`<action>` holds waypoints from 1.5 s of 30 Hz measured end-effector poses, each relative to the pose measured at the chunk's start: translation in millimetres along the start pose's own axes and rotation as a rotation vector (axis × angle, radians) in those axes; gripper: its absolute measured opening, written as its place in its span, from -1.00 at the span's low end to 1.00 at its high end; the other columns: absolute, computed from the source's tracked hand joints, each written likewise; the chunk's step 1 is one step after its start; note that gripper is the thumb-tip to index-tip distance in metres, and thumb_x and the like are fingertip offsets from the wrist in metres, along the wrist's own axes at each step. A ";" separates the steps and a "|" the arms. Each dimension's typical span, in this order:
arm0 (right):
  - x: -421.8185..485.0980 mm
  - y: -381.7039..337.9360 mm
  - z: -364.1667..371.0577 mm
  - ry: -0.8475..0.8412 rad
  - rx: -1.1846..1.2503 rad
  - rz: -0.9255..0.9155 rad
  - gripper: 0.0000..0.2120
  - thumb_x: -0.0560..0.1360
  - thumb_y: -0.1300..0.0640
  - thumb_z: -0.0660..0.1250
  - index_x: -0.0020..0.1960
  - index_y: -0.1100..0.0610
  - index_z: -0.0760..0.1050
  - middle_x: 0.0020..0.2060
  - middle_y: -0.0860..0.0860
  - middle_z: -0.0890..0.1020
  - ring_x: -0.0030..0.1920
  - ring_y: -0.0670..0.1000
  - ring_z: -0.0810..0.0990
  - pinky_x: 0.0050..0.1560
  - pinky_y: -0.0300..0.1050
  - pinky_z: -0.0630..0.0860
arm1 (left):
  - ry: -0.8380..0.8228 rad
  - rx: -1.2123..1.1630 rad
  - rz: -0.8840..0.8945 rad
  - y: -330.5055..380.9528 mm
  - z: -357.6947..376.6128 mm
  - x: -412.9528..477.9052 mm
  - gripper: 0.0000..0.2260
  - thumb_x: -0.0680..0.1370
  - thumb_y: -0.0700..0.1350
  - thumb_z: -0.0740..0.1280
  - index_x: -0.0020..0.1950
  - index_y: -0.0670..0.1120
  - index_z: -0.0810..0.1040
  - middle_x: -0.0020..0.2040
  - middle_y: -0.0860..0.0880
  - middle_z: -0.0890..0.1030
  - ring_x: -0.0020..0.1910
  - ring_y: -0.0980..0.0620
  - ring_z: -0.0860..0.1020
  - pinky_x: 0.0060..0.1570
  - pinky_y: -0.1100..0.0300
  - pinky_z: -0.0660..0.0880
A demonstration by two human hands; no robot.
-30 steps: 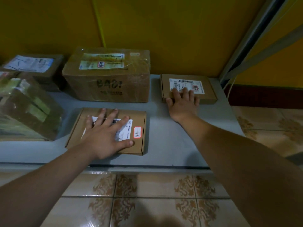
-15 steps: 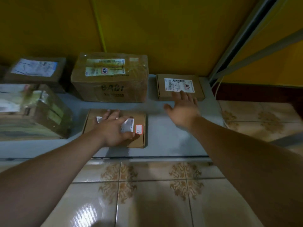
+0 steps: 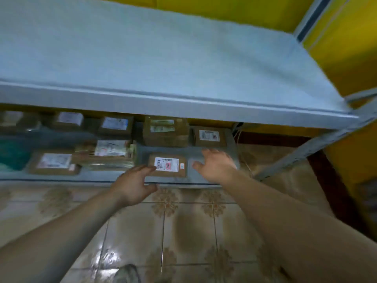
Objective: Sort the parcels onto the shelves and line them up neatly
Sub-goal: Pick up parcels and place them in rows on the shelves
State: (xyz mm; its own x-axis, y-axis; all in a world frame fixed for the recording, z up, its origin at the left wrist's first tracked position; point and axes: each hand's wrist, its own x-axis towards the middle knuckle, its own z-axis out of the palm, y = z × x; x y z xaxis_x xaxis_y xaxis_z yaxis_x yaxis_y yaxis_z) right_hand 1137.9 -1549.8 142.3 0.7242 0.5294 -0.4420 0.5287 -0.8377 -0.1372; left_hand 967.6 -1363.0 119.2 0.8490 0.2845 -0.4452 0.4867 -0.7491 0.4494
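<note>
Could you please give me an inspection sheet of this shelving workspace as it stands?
Surface: lower shelf carries parcels; upper shelf overhangs it.
Job's things: flat parcel at front; taped box behind it; small parcel back right; more parcels leftward, blurred.
Clutter: teal item far left, unidentifiable.
Grippers: left hand open beside flat parcel's left edge; right hand open above the shelf, right of it.
Cables: thin pale wires at lower shelf's right end.
Surroundings: yellow wall, tiled floor.

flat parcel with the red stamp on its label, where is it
The flat parcel lies at the front of the lower shelf in the head view, right of centre, between the left hand and right hand, in front of the large box.
</note>
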 end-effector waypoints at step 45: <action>-323.9 -1002.6 -162.3 0.230 -0.232 -1.209 -0.35 0.57 -0.29 0.13 0.53 0.05 0.24 0.45 0.09 0.40 0.40 0.16 0.40 0.30 0.08 0.40 | 0.706 -0.109 -0.723 -485.2 -413.4 -697.3 -0.45 0.53 0.14 0.35 0.49 0.11 0.28 0.45 0.06 0.37 0.39 0.06 0.35 0.23 0.24 0.27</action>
State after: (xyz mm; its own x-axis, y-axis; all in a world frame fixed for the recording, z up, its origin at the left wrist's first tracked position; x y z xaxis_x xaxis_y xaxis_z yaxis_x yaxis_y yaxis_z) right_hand 445.1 -859.6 566.9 -0.2303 0.9728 0.0256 0.9567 0.2311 -0.1772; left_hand 224.4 -950.6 531.8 0.2538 0.9626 -0.0951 0.9180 -0.2087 0.3372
